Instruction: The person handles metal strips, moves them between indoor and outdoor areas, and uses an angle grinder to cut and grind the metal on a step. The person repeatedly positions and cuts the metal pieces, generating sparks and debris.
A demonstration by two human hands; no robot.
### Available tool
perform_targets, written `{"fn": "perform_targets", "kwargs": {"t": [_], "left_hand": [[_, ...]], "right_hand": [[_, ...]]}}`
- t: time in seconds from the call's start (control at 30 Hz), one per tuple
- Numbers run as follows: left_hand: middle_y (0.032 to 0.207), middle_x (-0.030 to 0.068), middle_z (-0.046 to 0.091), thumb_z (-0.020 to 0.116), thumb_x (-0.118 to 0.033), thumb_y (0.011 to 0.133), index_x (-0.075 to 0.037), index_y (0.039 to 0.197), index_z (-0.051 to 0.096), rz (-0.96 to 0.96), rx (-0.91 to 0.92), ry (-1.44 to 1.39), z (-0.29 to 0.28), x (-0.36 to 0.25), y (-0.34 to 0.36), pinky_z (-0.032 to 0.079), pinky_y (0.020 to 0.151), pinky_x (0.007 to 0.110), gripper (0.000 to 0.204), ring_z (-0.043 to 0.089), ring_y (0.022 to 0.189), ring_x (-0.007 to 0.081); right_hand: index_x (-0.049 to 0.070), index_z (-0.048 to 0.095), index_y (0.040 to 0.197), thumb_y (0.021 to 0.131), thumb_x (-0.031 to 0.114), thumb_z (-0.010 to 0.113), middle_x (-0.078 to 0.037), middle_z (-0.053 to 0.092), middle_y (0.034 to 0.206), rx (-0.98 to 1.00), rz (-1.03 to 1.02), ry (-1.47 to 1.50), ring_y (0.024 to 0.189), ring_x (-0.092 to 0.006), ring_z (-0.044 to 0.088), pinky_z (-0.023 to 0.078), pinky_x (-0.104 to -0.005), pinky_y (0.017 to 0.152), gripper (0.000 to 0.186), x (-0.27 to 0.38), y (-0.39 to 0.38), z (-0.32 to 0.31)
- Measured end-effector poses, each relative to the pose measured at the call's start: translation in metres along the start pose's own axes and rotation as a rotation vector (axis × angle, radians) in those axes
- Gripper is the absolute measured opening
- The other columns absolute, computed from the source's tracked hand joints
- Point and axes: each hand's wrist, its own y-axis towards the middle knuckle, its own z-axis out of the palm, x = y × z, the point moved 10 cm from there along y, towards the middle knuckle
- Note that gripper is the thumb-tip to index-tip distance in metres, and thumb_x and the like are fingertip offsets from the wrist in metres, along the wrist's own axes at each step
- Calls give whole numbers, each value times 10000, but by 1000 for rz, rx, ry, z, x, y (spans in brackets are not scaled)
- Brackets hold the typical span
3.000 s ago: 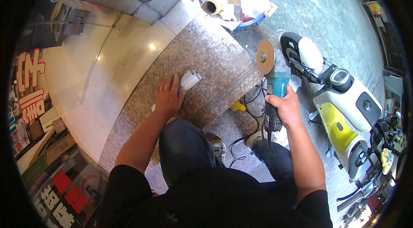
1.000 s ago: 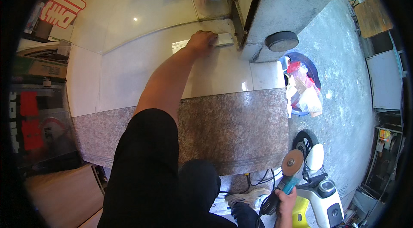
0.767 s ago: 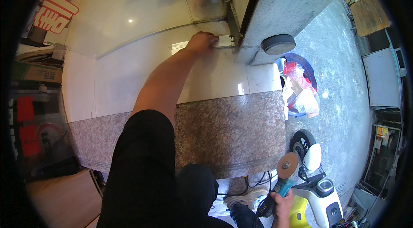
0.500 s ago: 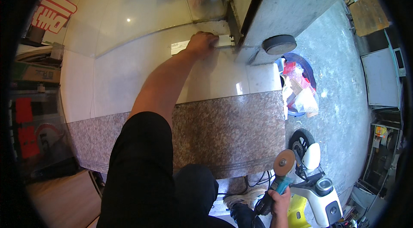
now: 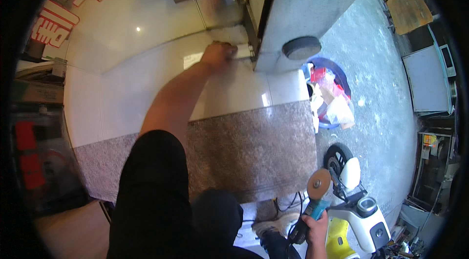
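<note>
My left arm reaches forward over the white tiled ledge (image 5: pixel 132 90). At its end my left hand (image 5: pixel 218 55) is closed over a flat white strip (image 5: pixel 192 59) lying against the tiles, close to the foot of a grey metal panel. Parts of the strip show on both sides of the hand; the fingertips are slightly blurred and partly hidden. Low on the right, my right hand (image 5: pixel 315 227) grips a teal and black angle grinder (image 5: pixel 316 206) by its body. Its reddish-brown disc (image 5: pixel 318 184) points upward, away from the ledge.
A speckled granite slab (image 5: pixel 254 144) edges the ledge. The grey panel (image 5: pixel 317 10) carries a round dark cap (image 5: pixel 301 48). Right of the slab stand a blue tub (image 5: pixel 340 67) of rubbish and a white scooter (image 5: pixel 362 229). Black cables (image 5: pixel 294 203) hang below the slab.
The whole view has shifted slightly, so the ledge and panel appear farther left. My left hand stays on the white strip, and my right still holds the angle grinder.
</note>
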Motion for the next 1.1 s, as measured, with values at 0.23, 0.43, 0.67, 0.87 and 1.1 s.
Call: {"fn": "perform_targets", "kwargs": {"t": [0.23,0.43,0.67,0.87,1.1], "left_hand": [[1115,113,747,734,-180,813,-160,1163,762,0,71,-24,-6,-15,-8,548,977,468,351,655,1082,398],[1102,122,733,689,-211,828,-142,1073,739,-42,215,104,9,-8,1,555,957,500,259,649,1087,417],[1056,160,731,661,-199,855,-115,1051,745,-149,18,171,-4,19,24,553,906,511,229,678,1022,431],[1028,139,732,723,-132,837,-109,1099,756,58,32,-37,-1,-6,-2,552,899,463,264,676,973,403],[1050,126,719,723,-153,804,-128,1050,722,-19,44,2,-2,-11,-8,549,920,482,248,662,1042,396]], "right_hand": [[45,621,1087,705,25,829,-18,665,904,40,18,29,761,-140,635,529,-306,715,436,-7,-2,0],[42,620,1094,707,18,822,-15,665,902,57,16,93,756,-136,634,527,-302,715,437,-8,1,4],[40,617,1111,715,-15,808,-21,673,902,41,19,84,756,-137,642,535,-296,721,443,-5,-7,-4],[35,618,1125,717,-13,808,-20,676,908,46,4,119,756,-142,646,540,-303,725,453,-9,-2,-1],[36,618,1101,713,16,827,-25,677,898,51,12,45,735,-142,641,538,-305,705,441,-6,-4,-3]]}}
